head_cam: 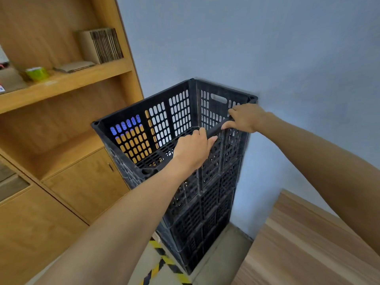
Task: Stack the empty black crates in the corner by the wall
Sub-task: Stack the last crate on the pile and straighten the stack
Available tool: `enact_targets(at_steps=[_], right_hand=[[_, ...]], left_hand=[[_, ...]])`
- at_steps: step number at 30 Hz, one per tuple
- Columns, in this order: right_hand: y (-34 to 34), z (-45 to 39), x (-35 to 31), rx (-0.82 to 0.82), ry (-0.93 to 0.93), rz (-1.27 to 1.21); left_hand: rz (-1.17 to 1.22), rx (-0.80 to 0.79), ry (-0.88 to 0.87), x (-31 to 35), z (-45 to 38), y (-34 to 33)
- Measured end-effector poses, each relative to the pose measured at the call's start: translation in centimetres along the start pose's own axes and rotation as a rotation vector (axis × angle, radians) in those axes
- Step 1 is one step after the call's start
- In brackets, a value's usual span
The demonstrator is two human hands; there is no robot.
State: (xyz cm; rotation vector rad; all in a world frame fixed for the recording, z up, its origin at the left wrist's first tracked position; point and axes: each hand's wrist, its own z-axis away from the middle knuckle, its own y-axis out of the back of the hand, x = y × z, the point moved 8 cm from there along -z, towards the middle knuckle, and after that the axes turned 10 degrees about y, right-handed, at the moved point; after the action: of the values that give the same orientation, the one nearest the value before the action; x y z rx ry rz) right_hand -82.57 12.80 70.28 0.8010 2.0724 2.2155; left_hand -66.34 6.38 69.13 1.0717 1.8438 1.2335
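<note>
two hands (193, 149) gripping top crate (164, 120)

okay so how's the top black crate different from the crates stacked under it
The top crate shows its open, empty inside; the lower crates show only outer walls. Both hands, the left hand and right hand, grip the top crate's near rim; nothing touches the lower crates. All are black slotted plastic.

One stack of black crates (197, 182) stood there; its crate count could not be told. Two hands gripped the top rim: left hand (193, 150), right hand (244, 119). One green tape roll (37, 73) lay on the shelf.
</note>
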Motion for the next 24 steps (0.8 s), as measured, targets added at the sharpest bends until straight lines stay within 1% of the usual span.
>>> enact_targets(at_steps=[5, 11, 16, 20, 24], right_hand=[[0.5, 0.4, -1.4, 0.056, 0.07, 0.074], [2.0, 1.7, -3.4, 0.144, 0.044, 0.095], [2.1, 1.2, -5.4, 0.221, 0.078, 0.131], [3.0, 1.0, -7.7, 0.188, 0.044, 0.098], [5.0, 1.2, -11.5, 0.14, 0.022, 0.116]], left_hand=[[-0.032, 0.039, -0.04, -0.6, 0.8, 0.3], [-0.026, 0.063, -0.092, -2.3, 1.7, 0.6], [-0.026, 0.065, -0.15, -4.5, 2.5, 0.8], [-0.039, 0.069, -0.218, -7.1, 3.4, 1.1], [-0.053, 0.089, -0.305, -11.0, 4.5, 1.3]])
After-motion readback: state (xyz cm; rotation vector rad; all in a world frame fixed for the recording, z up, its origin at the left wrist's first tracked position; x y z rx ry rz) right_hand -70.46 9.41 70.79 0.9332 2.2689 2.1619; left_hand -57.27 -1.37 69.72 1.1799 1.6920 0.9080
